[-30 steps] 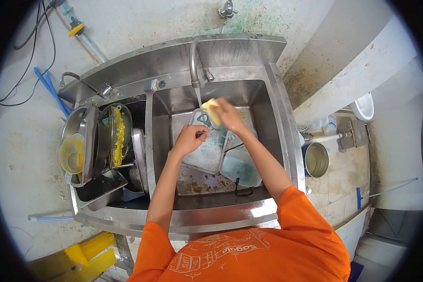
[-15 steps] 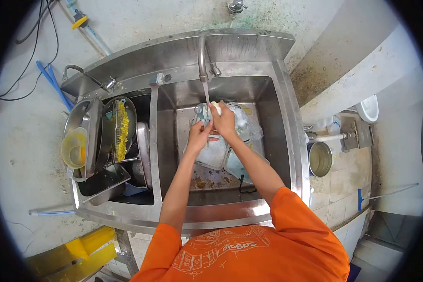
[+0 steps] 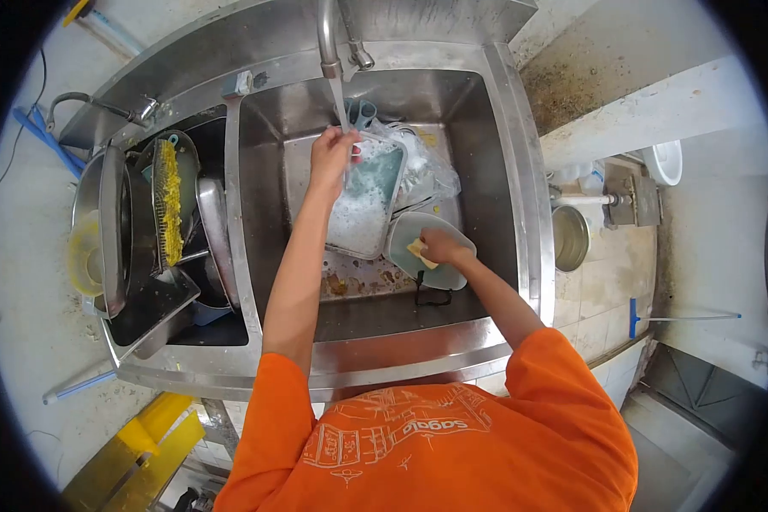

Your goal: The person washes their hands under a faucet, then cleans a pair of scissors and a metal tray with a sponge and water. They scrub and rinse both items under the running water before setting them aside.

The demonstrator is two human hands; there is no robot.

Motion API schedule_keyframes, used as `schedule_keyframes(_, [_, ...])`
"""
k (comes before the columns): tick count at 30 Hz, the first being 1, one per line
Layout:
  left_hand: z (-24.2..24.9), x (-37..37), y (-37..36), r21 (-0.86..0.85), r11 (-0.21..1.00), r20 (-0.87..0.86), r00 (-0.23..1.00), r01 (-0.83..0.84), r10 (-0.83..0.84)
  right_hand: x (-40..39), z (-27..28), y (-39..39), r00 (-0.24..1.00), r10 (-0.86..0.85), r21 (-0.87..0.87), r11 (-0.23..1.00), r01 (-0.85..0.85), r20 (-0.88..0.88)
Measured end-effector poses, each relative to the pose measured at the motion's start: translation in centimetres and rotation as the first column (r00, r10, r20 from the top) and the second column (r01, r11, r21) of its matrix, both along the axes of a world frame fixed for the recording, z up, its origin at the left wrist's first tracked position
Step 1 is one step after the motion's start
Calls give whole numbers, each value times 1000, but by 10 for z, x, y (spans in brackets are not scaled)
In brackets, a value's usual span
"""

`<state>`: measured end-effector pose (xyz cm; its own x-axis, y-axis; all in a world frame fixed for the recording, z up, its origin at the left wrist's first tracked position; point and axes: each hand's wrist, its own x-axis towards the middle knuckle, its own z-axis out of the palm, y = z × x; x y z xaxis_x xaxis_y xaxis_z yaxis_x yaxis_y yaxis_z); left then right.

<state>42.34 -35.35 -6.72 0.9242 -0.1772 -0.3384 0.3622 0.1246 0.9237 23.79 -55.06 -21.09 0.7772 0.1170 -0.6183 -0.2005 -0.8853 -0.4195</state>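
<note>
My right hand (image 3: pixel 442 246) has moved away from my left, sponge (image 3: pixel 419 251) gripped in the bowl (image 3: pixel 401 235) right of the tray (image 3: pixel 358 229); bowl's likely getting wiped; left hand (image 3: pixel 329 164) curled under running water (image 3: pixel 339 98), tray's far-left; can't tell what it grips.

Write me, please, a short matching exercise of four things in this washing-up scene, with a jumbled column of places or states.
1. Left hand
2. Yellow sponge
3. Rectangular tray
4. Blue squeegee

A. On the floor, to the right of the sink
B. Under the stream from the tap
C. In the sink, covered in white suds
D. Held in the right hand, at the pale tub

Right pairs: 1-B, 2-D, 3-C, 4-A
</note>
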Motion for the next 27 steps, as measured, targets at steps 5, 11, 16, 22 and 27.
schedule_keyframes(5, [0, -10, 2, -168, 983, -51, 997, -70, 62, -18, -93, 12, 994, 52, -177, 982, -68, -93])
schedule_keyframes(11, [10, -13, 23, -56, 998, -41, 999, 25, -28, -30, -110, 33, 945, -314, -224, 918, 327, 92])
schedule_keyframes(16, [7, -24, 24, -129, 991, 6, 1000, -17, 18, -4, -33, 22, 977, -41, -165, 986, 6, -209])
schedule_keyframes(22, [8, -36, 31, -1, 1000, 56, 998, 10, -10, -2, 100, 8, 926, -346, 556, 804, 210, 151])
schedule_keyframes(27, [24, -47, 20, 134, 991, 108, 993, 23, -37, 65, 198, 51, 443, -557, 578, 810, 101, 703])
